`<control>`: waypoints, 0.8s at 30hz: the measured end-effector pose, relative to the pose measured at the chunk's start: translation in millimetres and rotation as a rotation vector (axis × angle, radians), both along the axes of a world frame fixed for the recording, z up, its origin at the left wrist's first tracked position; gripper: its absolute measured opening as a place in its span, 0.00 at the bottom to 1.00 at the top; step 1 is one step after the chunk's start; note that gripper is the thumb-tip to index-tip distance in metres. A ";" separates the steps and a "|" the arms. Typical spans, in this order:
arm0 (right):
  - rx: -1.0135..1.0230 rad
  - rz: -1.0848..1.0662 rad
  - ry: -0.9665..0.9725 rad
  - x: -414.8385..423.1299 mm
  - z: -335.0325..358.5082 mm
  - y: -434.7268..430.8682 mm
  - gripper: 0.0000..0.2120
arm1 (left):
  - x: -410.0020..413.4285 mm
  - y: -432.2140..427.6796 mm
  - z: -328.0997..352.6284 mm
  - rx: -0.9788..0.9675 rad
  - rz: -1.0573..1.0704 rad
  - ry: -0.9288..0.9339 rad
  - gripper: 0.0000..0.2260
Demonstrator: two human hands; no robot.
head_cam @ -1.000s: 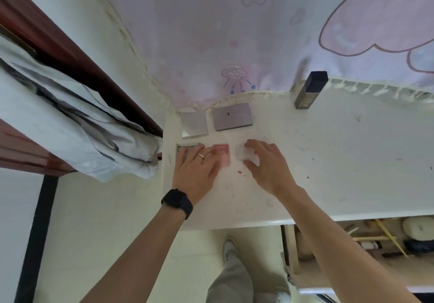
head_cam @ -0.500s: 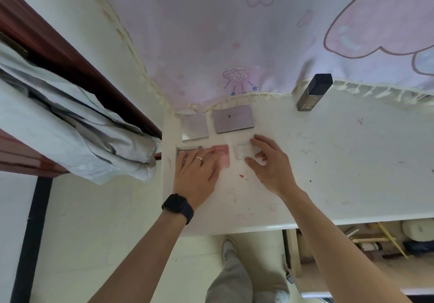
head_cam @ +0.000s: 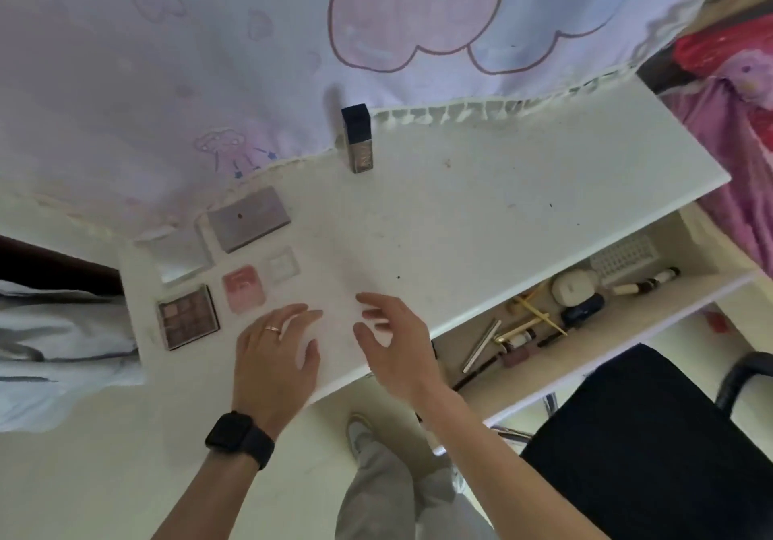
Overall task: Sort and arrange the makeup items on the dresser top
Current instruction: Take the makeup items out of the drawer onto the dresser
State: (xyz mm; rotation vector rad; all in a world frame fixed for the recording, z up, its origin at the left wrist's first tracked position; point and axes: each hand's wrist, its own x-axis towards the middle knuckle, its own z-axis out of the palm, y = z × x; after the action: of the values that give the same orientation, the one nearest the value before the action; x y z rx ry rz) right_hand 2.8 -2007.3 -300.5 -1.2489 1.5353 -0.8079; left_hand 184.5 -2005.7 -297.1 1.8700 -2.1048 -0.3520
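The person's left hand (head_cam: 276, 351) is hovering over the near edge of the dresser top (head_cam: 481, 213), fingers spread and loose, gripping nothing; whether the fingertips are touching the surface cannot be told through the blur. The right hand (head_cam: 393, 343) is hanging just beside it, fingers likewise parted and relaxed, holding nothing. A black watch (head_cam: 238, 439) is sitting on the left wrist and a ring (head_cam: 274, 329) is showing on one finger.

The makeup items are lying grouped at the left end of the top, beyond the hands. An open eyeshadow palette (head_cam: 188, 316) is lying nearest the left edge, with a pink compact (head_cam: 244, 288) just beside it and a small clear case (head_cam: 283, 265) next along. Behind them a pale square compact (head_cam: 180, 253) and a grey rectangular palette (head_cam: 249, 219) are lying side by side. A foundation bottle (head_cam: 357, 140) with a black cap is standing apart at the back, against the printed curtain (head_cam: 209, 79).

To the right, a lower shelf (head_cam: 619, 332) is holding loose brushes and bottles – too small to name singly – and a black chair (head_cam: 648, 435) is standing near it.
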 end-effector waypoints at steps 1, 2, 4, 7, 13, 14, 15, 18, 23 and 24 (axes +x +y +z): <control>0.027 -0.070 0.001 -17.5 0.4 19.5 0.16 | -19.0 8.6 0.8 -0.004 -0.038 0.046 0.17; 0.064 -0.126 0.021 -36.5 0.1 38.0 0.16 | -38.0 17.8 0.2 -0.002 -0.082 0.092 0.16; 0.119 -0.160 0.151 -77.8 -5.4 72.4 0.13 | -76.8 37.8 -2.0 0.036 -0.173 0.176 0.14; 0.110 -0.140 0.441 -139.6 -17.5 111.6 0.11 | -131.9 61.7 -13.0 0.176 -0.288 0.258 0.14; -0.031 -0.040 0.838 -198.1 -43.2 128.9 0.09 | -190.6 65.8 -57.4 0.679 -0.084 -0.028 0.21; -0.016 -0.023 0.851 -200.3 -46.4 126.6 0.12 | -197.6 64.2 -62.3 0.717 -0.014 -0.053 0.24; -0.003 -0.008 0.863 -201.5 -49.4 124.3 0.13 | -204.0 62.3 -66.4 0.731 0.052 -0.059 0.27; 0.028 0.036 0.875 -204.1 -57.5 117.6 0.12 | -219.9 55.4 -76.0 0.725 0.206 -0.046 0.37; 0.038 0.042 0.890 -203.0 -65.2 115.3 0.20 | -236.1 40.4 -89.8 0.774 0.314 -0.074 0.43; 0.027 0.047 0.896 -203.4 -66.3 116.1 0.20 | -238.5 36.8 -92.6 0.789 0.321 -0.092 0.44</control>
State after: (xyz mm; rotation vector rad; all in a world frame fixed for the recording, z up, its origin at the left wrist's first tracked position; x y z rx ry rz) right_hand -200.7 -1891.2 -366.8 -1.7370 2.1768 -0.1628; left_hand -54.1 -1968.9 -389.7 2.6326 -1.7967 -1.1601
